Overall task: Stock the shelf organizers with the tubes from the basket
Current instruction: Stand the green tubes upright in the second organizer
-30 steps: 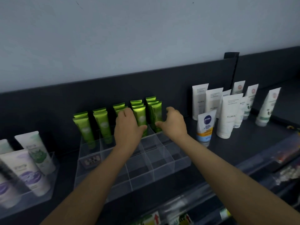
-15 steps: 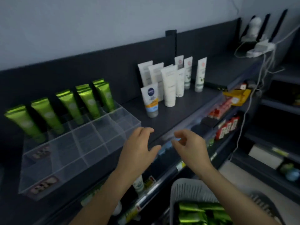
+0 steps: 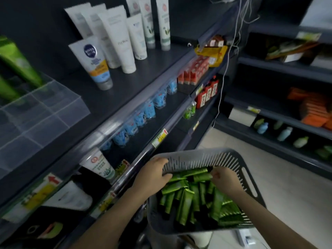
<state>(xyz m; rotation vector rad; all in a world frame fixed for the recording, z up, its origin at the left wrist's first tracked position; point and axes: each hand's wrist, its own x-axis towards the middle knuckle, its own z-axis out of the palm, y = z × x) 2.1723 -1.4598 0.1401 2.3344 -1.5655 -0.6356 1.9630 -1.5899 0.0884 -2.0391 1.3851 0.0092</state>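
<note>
Green tubes (image 3: 188, 200) heaped in basket (image 3: 215, 153): right hand (image 3: 224, 178) pinching one tube's end; left hand (image 3: 152, 175), hold unclear; organizer (image 3: 45, 114), up-left of grip, mostly unfilled; stocking seemingly early.

Edges, blur and a heap are hiding things
The clear organizer (image 3: 53, 105) is running off the left edge, and the upright green tubes (image 3: 16, 58) in it are smearing into blur and getting cropped there. The right grip (image 3: 225, 179) is sinking its fingertips among the heaped tubes (image 3: 181, 200), so it is not showing whether it is pinching one. The left grip (image 3: 152, 175) is clasping the corner of the basket (image 3: 188, 152), its palm facing away. Lower tubes are lying buried under others. The white tubes (image 3: 162, 15) at the back are being cut by the top edge, their print blurring past reading. The small bottles (image 3: 284, 133) on the right shelf are blurring beyond telling.
</note>
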